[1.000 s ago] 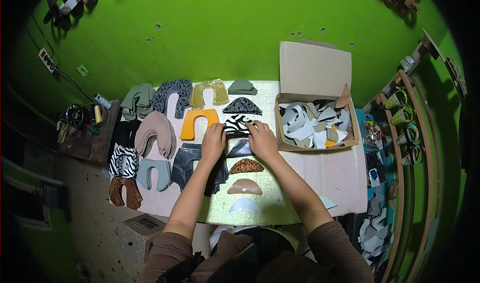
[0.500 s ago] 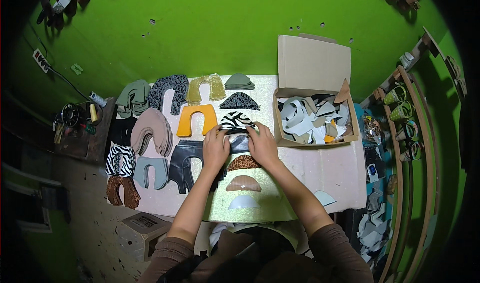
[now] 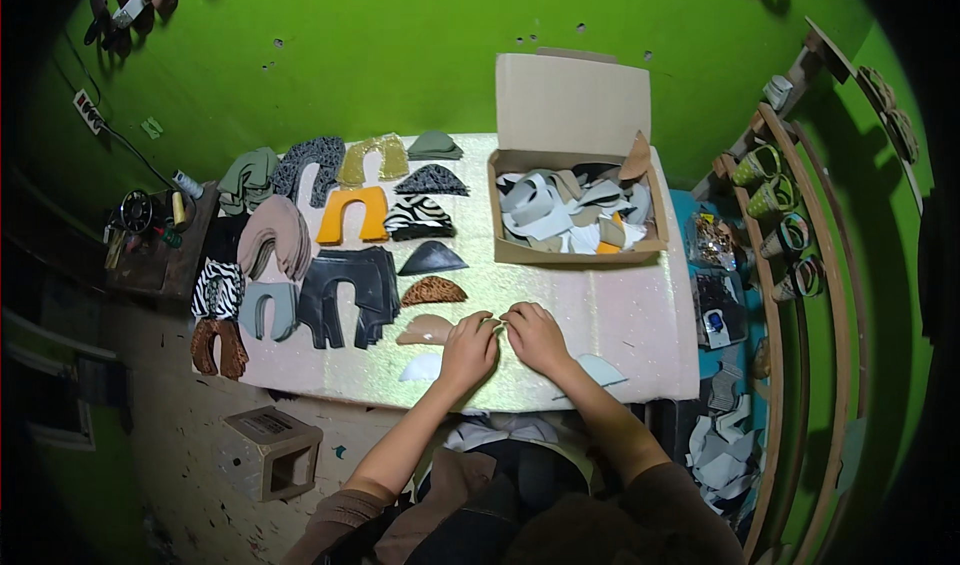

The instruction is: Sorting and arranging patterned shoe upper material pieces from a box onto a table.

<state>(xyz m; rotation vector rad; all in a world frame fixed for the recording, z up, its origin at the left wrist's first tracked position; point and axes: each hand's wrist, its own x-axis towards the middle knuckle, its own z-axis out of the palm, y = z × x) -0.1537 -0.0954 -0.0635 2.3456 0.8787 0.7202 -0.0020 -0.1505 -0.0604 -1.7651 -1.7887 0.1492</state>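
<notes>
My left hand [image 3: 470, 350] and my right hand [image 3: 541, 339] meet over the table's near middle, fingertips pinched close together. Whatever is between them is too small to name. Left of my left hand runs a column of half-moon pieces: green [image 3: 435, 146], dark patterned [image 3: 432, 180], zebra-striped [image 3: 419, 218], black [image 3: 432, 258], leopard-print [image 3: 433, 290], beige [image 3: 422, 329] and white [image 3: 421, 368]. My left hand lies beside the beige and white ones and partly covers them. A pale half-moon piece [image 3: 600, 369] lies by my right wrist.
Stacked horseshoe-shaped pieces, such as orange [image 3: 352, 196], black [image 3: 348, 266] and pink-beige [image 3: 258, 230], fill the table's left. An open cardboard box [image 3: 580, 255] of scraps stands at the back right. Sandals hang on a wooden rack [image 3: 800, 385] at right; a stool-like box [image 3: 265, 455] stands on the floor.
Both hands have left the zebra-striped half-moon pieces and come nearer to me and rightward of the column, fingertips now together. The zebra-striped stack lies on the table. The view has shifted.
</notes>
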